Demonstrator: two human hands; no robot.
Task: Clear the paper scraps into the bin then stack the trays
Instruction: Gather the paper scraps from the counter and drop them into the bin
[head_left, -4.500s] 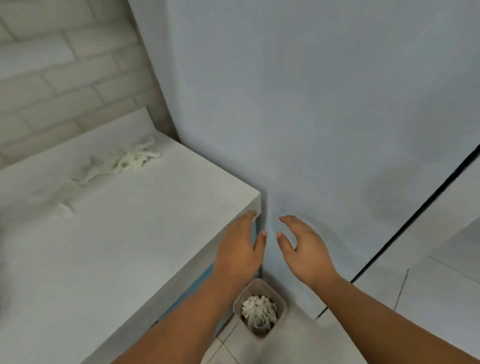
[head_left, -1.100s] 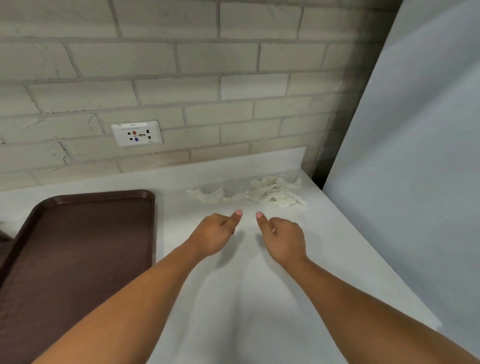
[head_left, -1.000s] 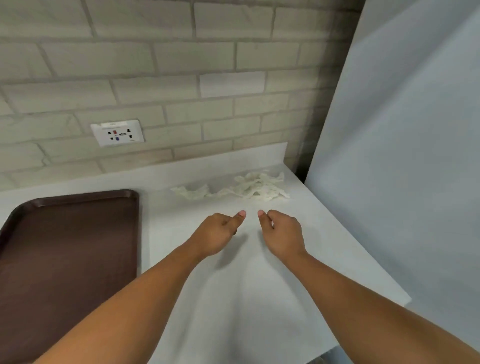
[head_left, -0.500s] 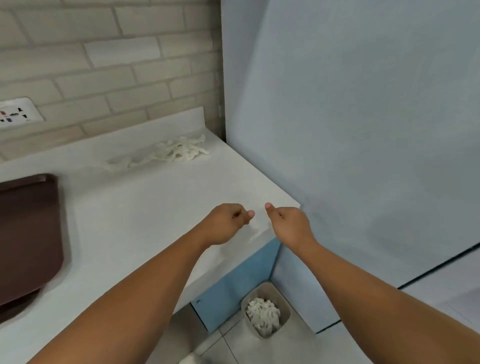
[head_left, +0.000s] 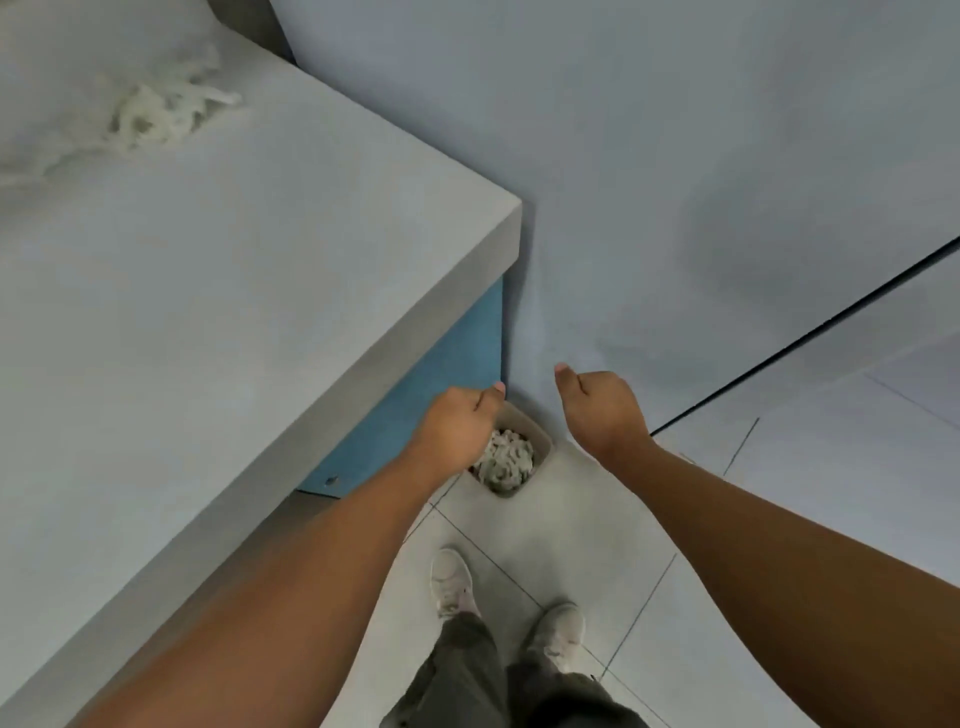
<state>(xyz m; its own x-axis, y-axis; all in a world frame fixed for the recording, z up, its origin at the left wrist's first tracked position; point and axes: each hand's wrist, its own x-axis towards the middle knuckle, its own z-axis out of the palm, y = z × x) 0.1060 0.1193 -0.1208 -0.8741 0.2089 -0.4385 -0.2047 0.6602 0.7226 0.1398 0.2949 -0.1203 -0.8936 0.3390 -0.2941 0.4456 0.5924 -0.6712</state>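
left hand (head_left: 457, 427) covers part of the bin (head_left: 542, 446); counter scraps (head_left: 166, 117) blurred.

A loose, blurred heap of white paper scraps (head_left: 166, 117) is lying on the counter (head_left: 218, 322) toward 10 o'clock. The small beige bin (head_left: 514, 490) is standing upright on the floor toward 6 o'clock, holding 1 more white clump (head_left: 506, 460).

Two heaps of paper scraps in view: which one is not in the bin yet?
The heap on the white counter, at its far end. The other heap already lies inside the beige bin on the floor.
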